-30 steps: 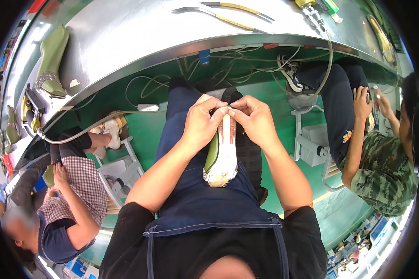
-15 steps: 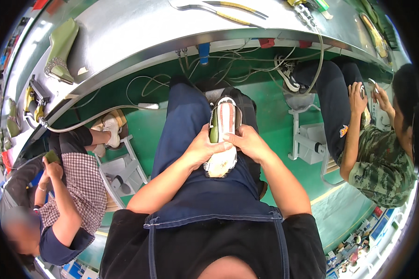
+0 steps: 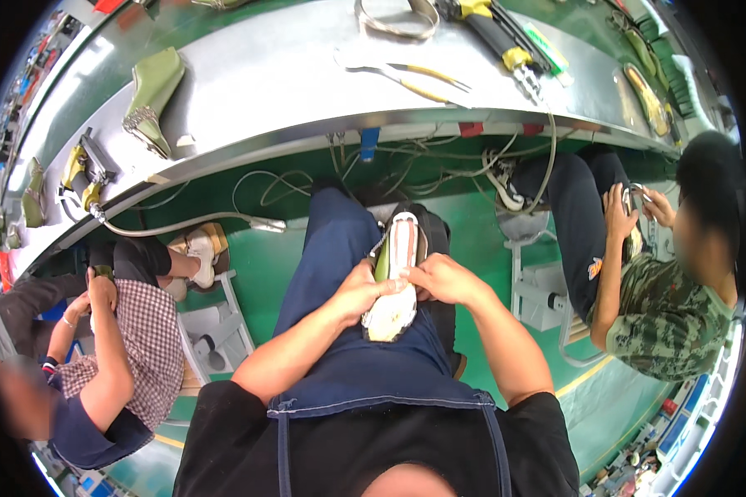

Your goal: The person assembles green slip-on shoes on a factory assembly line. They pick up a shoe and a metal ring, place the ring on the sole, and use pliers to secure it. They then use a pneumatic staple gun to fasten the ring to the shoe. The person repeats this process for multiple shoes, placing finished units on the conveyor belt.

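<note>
shoe upper [image 3: 395, 277] on lap, sole side up, below table [image 3: 307, 91] | left hand [image 3: 363, 291] clamped on its green side | right hand [image 3: 443, 280] clamped opposite | advice: keep thumbs pressing evenly, shoe steadied against apron [image 3: 365, 373]

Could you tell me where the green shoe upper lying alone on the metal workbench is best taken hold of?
Probably at the narrow raised end of the green shoe upper, coming from above. It lies flat on the workbench, its broad end down toward the bench edge, with bare surface all round, so a hand could close across its width.
</note>
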Available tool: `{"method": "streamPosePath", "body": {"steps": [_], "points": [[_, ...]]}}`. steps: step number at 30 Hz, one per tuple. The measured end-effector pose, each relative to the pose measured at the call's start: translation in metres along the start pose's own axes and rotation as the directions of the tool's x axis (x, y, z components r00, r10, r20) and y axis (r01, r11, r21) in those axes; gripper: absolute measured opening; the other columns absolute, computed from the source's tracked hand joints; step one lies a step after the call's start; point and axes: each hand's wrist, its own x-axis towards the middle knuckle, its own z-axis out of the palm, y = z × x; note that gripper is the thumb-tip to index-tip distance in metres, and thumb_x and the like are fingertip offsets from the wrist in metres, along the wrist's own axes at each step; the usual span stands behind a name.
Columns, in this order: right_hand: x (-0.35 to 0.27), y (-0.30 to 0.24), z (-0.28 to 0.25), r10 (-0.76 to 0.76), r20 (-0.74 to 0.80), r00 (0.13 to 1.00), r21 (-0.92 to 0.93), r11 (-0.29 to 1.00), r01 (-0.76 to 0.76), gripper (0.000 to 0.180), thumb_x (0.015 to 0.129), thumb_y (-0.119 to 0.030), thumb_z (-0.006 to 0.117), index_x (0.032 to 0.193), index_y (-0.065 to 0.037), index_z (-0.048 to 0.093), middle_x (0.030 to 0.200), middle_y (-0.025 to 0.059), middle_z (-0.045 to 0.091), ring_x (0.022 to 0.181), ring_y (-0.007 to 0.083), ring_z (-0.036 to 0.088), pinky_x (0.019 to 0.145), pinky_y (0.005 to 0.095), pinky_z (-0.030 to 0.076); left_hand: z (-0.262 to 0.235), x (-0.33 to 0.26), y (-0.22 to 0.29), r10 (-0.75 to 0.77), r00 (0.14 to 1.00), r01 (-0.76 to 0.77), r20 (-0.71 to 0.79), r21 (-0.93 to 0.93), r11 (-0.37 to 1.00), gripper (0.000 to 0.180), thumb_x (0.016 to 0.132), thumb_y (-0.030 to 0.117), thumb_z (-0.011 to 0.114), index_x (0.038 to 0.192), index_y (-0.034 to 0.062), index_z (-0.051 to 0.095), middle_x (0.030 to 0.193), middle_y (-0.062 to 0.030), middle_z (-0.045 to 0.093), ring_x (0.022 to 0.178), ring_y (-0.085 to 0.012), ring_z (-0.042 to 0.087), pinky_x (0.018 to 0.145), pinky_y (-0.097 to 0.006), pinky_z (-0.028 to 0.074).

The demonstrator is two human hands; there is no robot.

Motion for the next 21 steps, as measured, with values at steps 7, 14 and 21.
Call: {"method": "streamPosePath", "body": {"steps": [7,14,21], "points": [[0.001,-0.147,-0.102,-0.897,-0.412,0.162,-0.876,0.438,0.2,0.06,0.092,-0.038,0.078,0.138,-0.004,0.059,0.13,0.0186,0.062,0.121,0.0394,0.061,0.101,0.0485,0.05,-0.001,0.003,-0.006,0.021,0.998,-0.02,-0.065,0.02,1.0,0.067,0.085,0.012,0.085,0.138,-0.0111,0.051,0.123,-0.0191,0.07,0.111,-0.025,0.07,0.099,-0.038,0.056],[0.046,-0.159,-0.11,-0.891,-0.367,0.269,-0.929,0.336,-0.154,0.046,0.094,-0.026,0.071,0.133,-0.006,0.059,0.118,0.0132,0.064,0.114,0.0343,0.062,0.094,0.0561,0.047,-0.002,0.004,-0.004,-0.069,0.997,0.07,-0.021,0.028,0.997,0.089,0.084,0.016,0.085,0.154,-0.0075,0.036,0.132,-0.0176,0.065,0.117,-0.0252,0.067,0.103,-0.038,0.053],[-0.053,-0.075,-0.037,-0.506,-0.555,0.66,-0.541,0.823,0.176,0.026,0.096,-0.007,0.06,0.119,-0.001,0.049,0.097,0.0262,0.068,0.088,0.0465,0.068,0.074,0.0596,0.051,0.001,0.002,-0.013,0.003,0.996,-0.003,-0.085,0.0,1.0,0.064,0.084,0.012,0.084,0.136,-0.0107,0.053,0.116,-0.0188,0.072,0.102,-0.0252,0.074,0.093,-0.037,0.059]]}}
